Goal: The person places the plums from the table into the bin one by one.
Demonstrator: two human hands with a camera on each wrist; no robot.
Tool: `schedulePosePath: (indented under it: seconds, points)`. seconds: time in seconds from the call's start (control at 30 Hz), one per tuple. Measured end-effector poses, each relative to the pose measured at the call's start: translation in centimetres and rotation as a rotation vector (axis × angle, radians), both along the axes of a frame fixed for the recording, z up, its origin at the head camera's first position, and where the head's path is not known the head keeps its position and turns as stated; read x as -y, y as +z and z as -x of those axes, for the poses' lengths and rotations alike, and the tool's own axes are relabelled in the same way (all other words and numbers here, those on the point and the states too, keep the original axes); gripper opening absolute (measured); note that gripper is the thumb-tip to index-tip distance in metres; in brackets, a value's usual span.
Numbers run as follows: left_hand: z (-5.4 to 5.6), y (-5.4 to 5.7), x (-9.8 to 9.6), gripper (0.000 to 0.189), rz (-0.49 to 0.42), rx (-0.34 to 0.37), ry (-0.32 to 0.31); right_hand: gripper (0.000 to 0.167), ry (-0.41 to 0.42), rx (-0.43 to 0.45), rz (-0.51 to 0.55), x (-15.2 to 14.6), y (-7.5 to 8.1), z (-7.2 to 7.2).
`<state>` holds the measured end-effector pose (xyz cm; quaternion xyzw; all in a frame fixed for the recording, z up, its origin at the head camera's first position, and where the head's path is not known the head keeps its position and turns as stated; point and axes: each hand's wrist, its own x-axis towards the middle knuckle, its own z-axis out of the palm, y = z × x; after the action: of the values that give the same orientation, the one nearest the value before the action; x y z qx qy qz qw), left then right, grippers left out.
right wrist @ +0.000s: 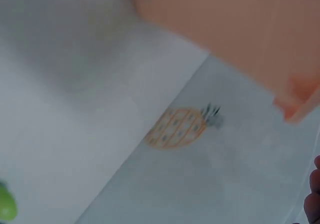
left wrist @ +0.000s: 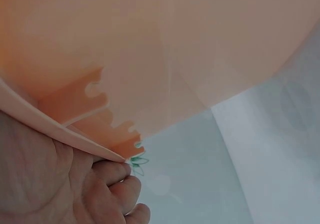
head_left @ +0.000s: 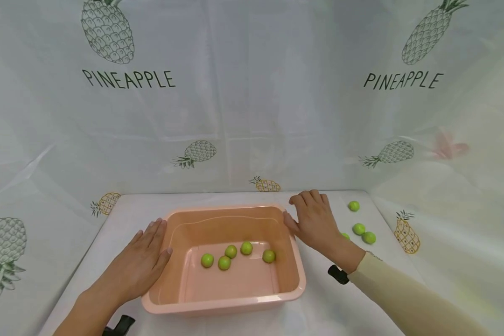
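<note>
Pineapple-print sheet (head_left: 277, 107) is hung behind white table (head_left: 319, 298). Pink tub (head_left: 231, 282) is set approx. mid-table. L hand (head_left: 140, 261) is laid along tub's L rim, fingers nearly straight, nothing gripped. R hand (head_left: 315, 224) is held by R rim, fingers loosely bent; contact can't be told. 5 sm. green fruits (head_left: 224, 262) are contained in tub; 4 loose ones (head_left: 359, 228) are scattered R of it.

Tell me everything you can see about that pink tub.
The pink tub looks plastic: rectangular, open-topped, with rounded corners, a lipped rim and notched ribs beneath. Open side up over the white table, it holds five small green balls. The left hand lies against its left rim; the right hand seems to touch the right rim, near the far corner.
</note>
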<state>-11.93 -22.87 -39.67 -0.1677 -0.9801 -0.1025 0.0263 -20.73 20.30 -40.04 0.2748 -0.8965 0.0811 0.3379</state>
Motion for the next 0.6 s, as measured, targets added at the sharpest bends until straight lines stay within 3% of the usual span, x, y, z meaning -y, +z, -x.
schedulePosePath:
  seconds: [0.13, 0.3, 0.6]
  points:
    - [0.0, -0.1, 0.1, 0.072, 0.002, 0.000, 0.000, 0.032, -0.053, -0.072, -0.011, -3.9, -0.6, 0.8]
    - [0.1, -0.1, 0.1, 0.073, -0.009, 0.006, 0.001, 0.033, -0.106, -0.126, -0.081, -9.1, -2.4, 1.6]
    - [0.1, -0.1, 0.1, 0.072, -0.010, -0.002, -0.006, 0.043, -0.200, -0.006, -0.238, -15.0, -7.3, 0.6]
